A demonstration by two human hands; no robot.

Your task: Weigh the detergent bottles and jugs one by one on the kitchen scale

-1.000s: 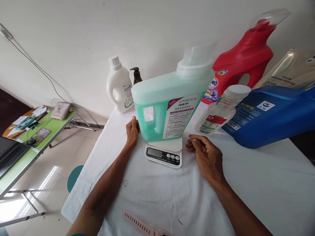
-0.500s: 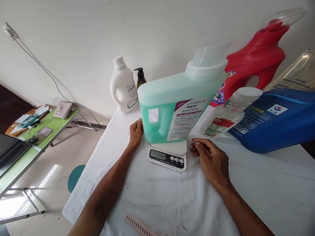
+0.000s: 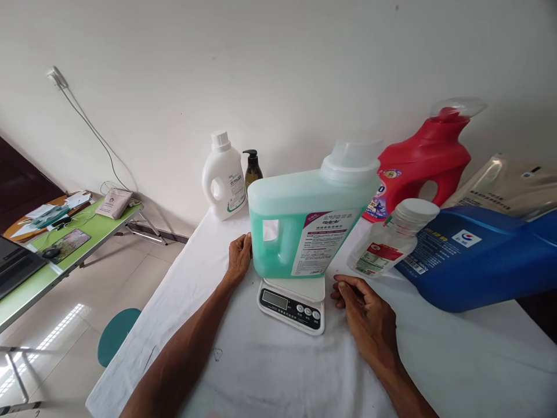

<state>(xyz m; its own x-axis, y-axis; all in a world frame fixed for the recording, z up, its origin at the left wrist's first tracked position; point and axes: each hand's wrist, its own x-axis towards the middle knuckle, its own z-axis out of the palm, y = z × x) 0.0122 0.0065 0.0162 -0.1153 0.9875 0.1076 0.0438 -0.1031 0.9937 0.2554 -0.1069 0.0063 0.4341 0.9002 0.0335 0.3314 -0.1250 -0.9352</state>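
Observation:
A large translucent bottle of green liquid detergent (image 3: 278,197), with a clear cap and a white-and-purple label, stands on a white kitchen scale (image 3: 290,306). The scale's display looks blank. My left hand (image 3: 239,255) rests on the cloth close to the bottle's lower left side, its fingers curled and partly hidden; whether it touches the bottle I cannot tell. To the right of the scale lies my right hand (image 3: 368,316), fingers curled in with the thumb against the index finger, and nothing shows in it. A clear jar with a white lid (image 3: 383,244) is just beyond that hand.
Behind stand a white detergent bottle (image 3: 224,180) and a dark pump bottle (image 3: 252,167). At right are a red detergent bottle (image 3: 429,154), a blue jug (image 3: 470,267) lying over and a clear plastic container (image 3: 500,186). A green table (image 3: 102,217) and teal stool (image 3: 115,337) are left.
The camera view has tilted up, so everything sits lower in the picture and the pink strip has nearly left the bottom edge. Both hands keep about the same places beside the scale.

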